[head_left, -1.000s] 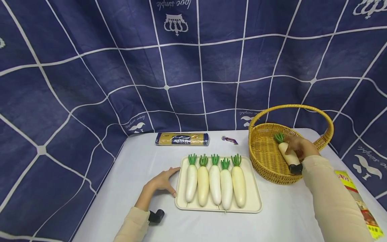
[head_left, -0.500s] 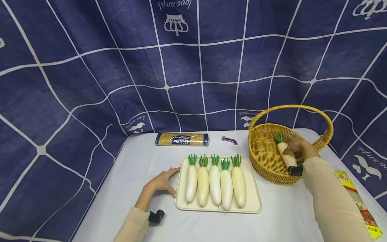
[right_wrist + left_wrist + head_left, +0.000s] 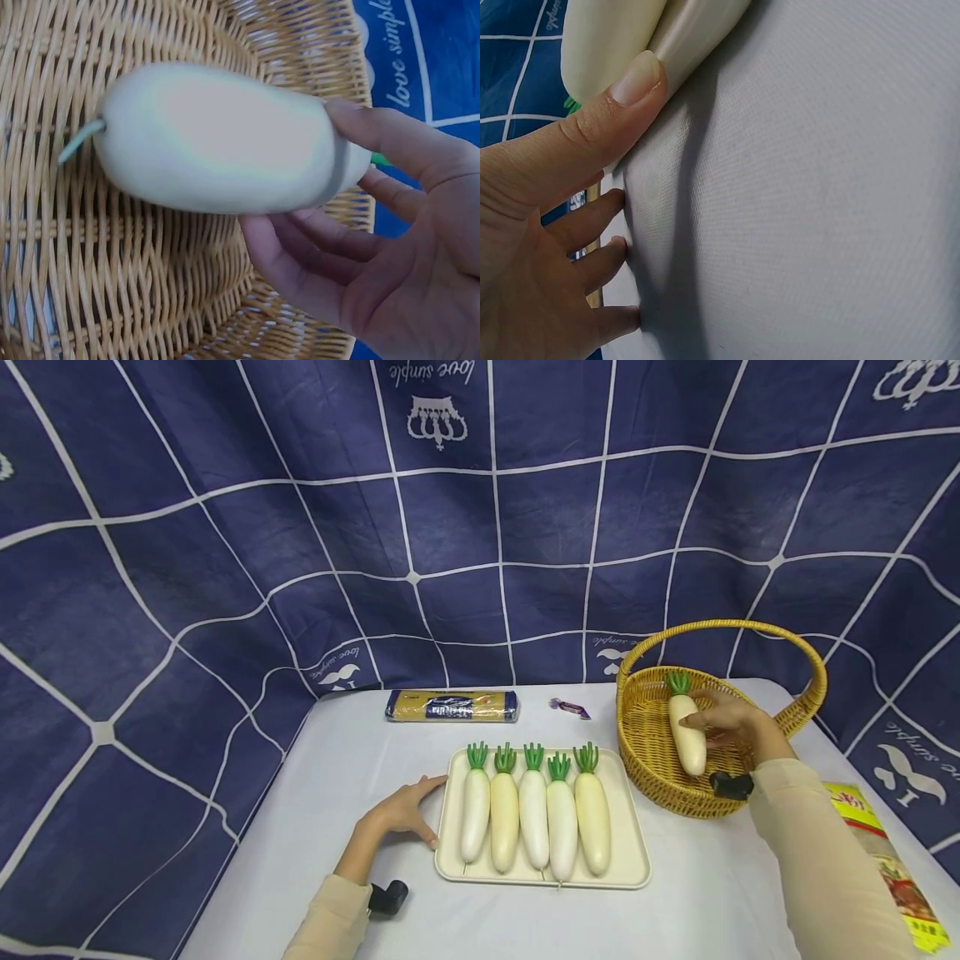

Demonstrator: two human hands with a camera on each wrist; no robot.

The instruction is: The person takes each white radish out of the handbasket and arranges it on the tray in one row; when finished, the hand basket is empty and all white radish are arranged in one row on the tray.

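My right hand grips a white radish with a green top, inside the wicker basket. In the right wrist view, thumb and fingers hold the radish from its two sides near the leafy end, its tail end facing the camera. On the left, my other hand touches the left edge of a cream tray, thumb and fingers spread apart. Its thumb lies on the tray's rim in the left wrist view. Several white radishes lie side by side on that tray, green tops pointing away from me.
Behind the tray lies a yellow-and-blue packet, with a small wrapped candy to its right. A yellow-and-red packet is partly covered by my right sleeve. The basket's tall handle arches above it. A blue curtain hangs behind.
My right hand has shifted the radish left and slightly away from me within the basket, standing it straighter in view. The left hand and the tray have stayed put.
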